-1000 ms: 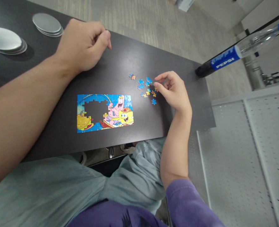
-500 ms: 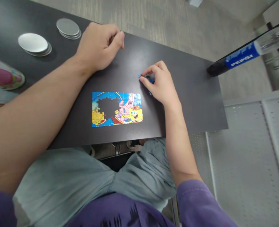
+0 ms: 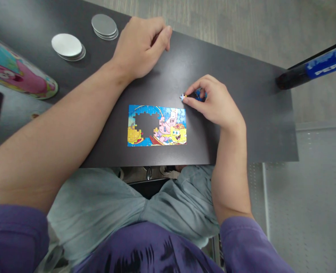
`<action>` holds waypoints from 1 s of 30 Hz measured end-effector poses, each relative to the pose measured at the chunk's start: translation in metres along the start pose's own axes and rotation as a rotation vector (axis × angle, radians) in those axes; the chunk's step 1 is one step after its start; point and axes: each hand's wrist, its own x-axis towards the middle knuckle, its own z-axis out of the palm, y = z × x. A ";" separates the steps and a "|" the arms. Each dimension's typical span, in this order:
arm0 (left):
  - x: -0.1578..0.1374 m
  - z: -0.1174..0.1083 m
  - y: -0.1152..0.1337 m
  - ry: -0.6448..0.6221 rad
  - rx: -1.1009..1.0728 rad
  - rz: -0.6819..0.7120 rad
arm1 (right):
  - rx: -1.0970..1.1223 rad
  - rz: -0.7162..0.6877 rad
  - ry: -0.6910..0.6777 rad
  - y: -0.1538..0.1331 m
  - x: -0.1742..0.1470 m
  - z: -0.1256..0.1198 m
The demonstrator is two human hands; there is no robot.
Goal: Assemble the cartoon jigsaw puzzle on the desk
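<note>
My right hand pinches a small jigsaw piece between thumb and fingertips, just above the upper right corner of a cartoon jigsaw puzzle. More blue pieces show partly behind its curled fingers; how they lie is hidden. The puzzle lies flat on the dark table, with a jagged gap left of its middle where the tabletop shows. Beyond the puzzle, my left hand rests on the table near the far edge. Its fingers are curled in, and I see nothing in them.
Two stacks of round silver discs, one near and one farther, lie left of my left hand. A cartoon-printed cylinder stands at the left. A Pepsi bottle stands at the right end of the dark table.
The whole view has shifted, so things appear farther right. My right hand has come slightly closer to the puzzle, and the piece in it shows a paler side. My left hand keeps its curled pose.
</note>
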 end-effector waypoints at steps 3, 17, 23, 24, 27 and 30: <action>0.001 0.004 0.002 0.022 0.005 -0.005 | 0.068 0.025 -0.032 -0.005 -0.001 0.000; 0.003 0.004 0.006 0.028 0.020 -0.010 | 0.114 0.042 -0.070 -0.007 -0.006 -0.010; 0.002 0.004 0.005 0.026 0.008 -0.003 | 0.064 0.011 -0.090 -0.011 -0.010 -0.010; 0.002 0.004 0.005 0.027 0.013 -0.007 | 0.060 0.012 -0.089 -0.012 -0.011 -0.010; 0.002 0.005 0.005 0.034 0.030 -0.015 | 0.074 0.033 -0.105 -0.014 -0.011 -0.008; 0.002 0.006 0.004 0.039 0.027 -0.031 | 0.108 0.055 -0.099 -0.017 -0.012 -0.008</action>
